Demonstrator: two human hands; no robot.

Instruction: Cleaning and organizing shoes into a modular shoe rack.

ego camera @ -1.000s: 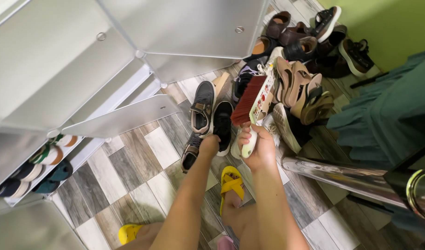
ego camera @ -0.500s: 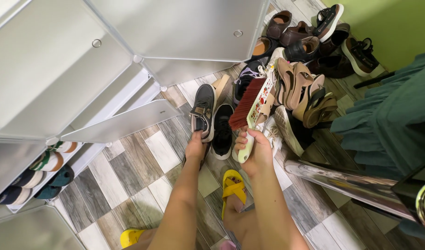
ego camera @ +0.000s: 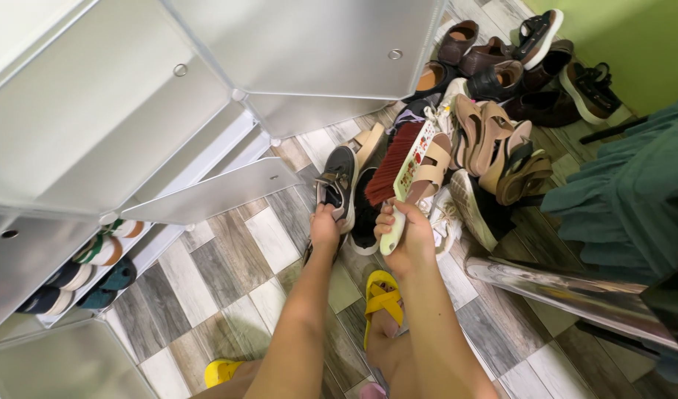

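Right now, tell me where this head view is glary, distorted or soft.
Head view: bright glare runs along the chrome pipe at lower right, and the white cabinet panels are nearly washed out. Wide-angle distortion bends the cabinet edges. The left hand gripping the dark sneaker and the right hand holding the red-bristled brush are sharp; the forearms at the bottom edge look soft.

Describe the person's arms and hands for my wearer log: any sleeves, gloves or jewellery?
Both forearms are bare right up to the frame's lower edge, with no sleeves in view. The left hand and right hand wear no gloves; no rings, watch or bracelets are visible.
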